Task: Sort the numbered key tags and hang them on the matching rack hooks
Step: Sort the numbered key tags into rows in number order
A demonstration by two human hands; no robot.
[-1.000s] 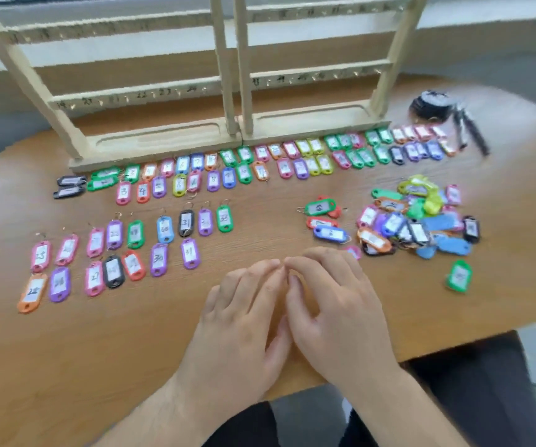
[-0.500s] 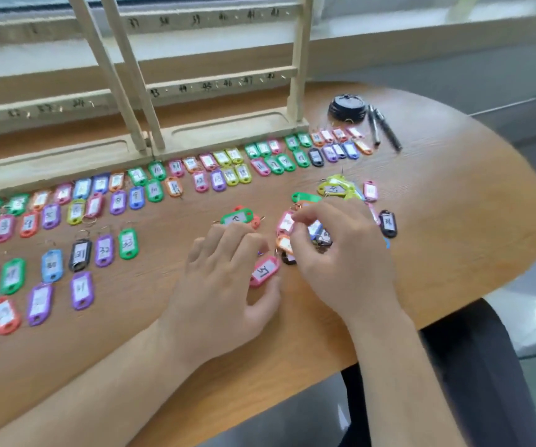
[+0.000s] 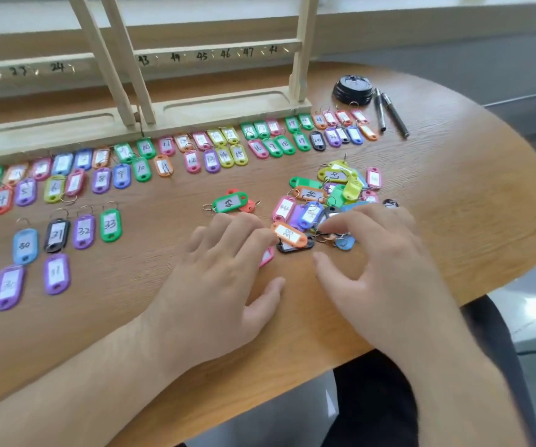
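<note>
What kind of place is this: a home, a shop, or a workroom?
Probably an office or workroom, though I cannot be sure: a rounded wooden table stands beside what looks like a window ledge, with two pens and a numbered wooden rack on it.

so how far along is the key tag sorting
Partly done: many tags lie in numbered rows before the wooden rack. In hand: the left hand and right hand are at the mixed pile, beside an orange tag. Left: sorting that pile, then all the hanging; the rack hooks in view are bare.
</note>
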